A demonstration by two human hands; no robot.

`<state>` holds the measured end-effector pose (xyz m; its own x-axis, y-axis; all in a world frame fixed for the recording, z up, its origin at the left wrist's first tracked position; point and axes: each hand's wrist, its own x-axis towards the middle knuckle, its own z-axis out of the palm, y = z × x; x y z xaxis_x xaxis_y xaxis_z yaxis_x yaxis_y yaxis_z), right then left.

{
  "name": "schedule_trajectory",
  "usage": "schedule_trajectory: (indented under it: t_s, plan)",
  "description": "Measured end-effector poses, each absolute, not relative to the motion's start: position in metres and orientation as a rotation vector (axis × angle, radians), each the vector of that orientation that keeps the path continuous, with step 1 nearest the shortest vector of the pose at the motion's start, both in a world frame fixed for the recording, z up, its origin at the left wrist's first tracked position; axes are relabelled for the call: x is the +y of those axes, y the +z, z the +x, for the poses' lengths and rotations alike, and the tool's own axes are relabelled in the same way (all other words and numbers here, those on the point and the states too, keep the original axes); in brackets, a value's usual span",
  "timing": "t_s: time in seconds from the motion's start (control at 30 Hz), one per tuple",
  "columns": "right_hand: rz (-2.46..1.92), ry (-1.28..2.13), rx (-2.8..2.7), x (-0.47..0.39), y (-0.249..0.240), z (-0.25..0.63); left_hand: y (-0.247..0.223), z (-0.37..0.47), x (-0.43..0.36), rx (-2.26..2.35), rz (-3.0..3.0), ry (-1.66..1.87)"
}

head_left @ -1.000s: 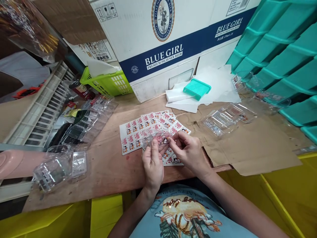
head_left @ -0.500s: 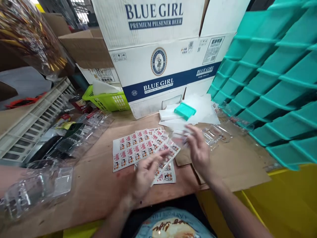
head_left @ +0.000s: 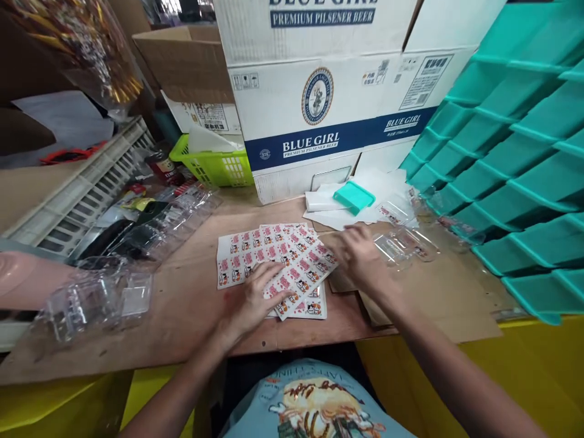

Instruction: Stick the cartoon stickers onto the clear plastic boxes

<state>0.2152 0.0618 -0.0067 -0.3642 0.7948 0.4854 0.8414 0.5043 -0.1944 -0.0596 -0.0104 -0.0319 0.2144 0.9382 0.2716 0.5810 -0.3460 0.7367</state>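
Observation:
Several sheets of cat-print stickers [head_left: 296, 277] lie fanned and overlapping on the wooden table in front of me. My left hand [head_left: 258, 295] rests on the top sheet with thumb and fingers apart, pressing on its left part. Curled and slightly blurred, my right hand [head_left: 360, 258] is at the sheet's upper right corner. Its fingertips are drawn together, and what they pinch is hidden. Just right of it lie clear plastic blister shells [head_left: 395, 248], some with printed stickers on them.
A turquoise tray [head_left: 354, 198] sits on white paper before a large beer carton [head_left: 292, 115]. Stacked turquoise bins [head_left: 524, 158] rise at right. A green basket [head_left: 219, 164], clear plastic packs [head_left: 98, 298] and a white crate [head_left: 91, 176] stand left. Flat cardboard [head_left: 447, 298] covers the right side.
My left hand has moved back and lies flatter on the sheet. My right hand has turned inward, fingers curling at the sheet's corner. The view has shifted a little.

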Motion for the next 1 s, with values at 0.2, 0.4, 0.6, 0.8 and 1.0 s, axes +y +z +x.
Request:
schedule_trajectory:
  t_s: [0.2, 0.4, 0.6, 0.8, 1.0]
  plan:
    - [-1.144, 0.148, -2.523, 0.030, -0.026, 0.156, -0.036, -0.158, 0.025, 1.964, 1.948, 0.947]
    - [-1.258, 0.342, -2.377, 0.077, -0.016, 0.106, -0.053, -0.176, 0.051, 1.914, 1.928, 0.696]
    - [-1.346, 0.418, -2.505, 0.138, -0.018, 0.056, -0.065, -0.160, 0.043, 1.979, 1.952, 0.798]
    - [-1.255, 0.490, -2.654, 0.161, -0.009, 0.036, -0.044, -0.179, 0.068, 1.740, 1.794, 0.812]
    - [-1.049, 0.559, -2.696, 0.168, 0.039, 0.082, -0.016, -0.149, 0.063, 1.402, 1.579, 0.843]
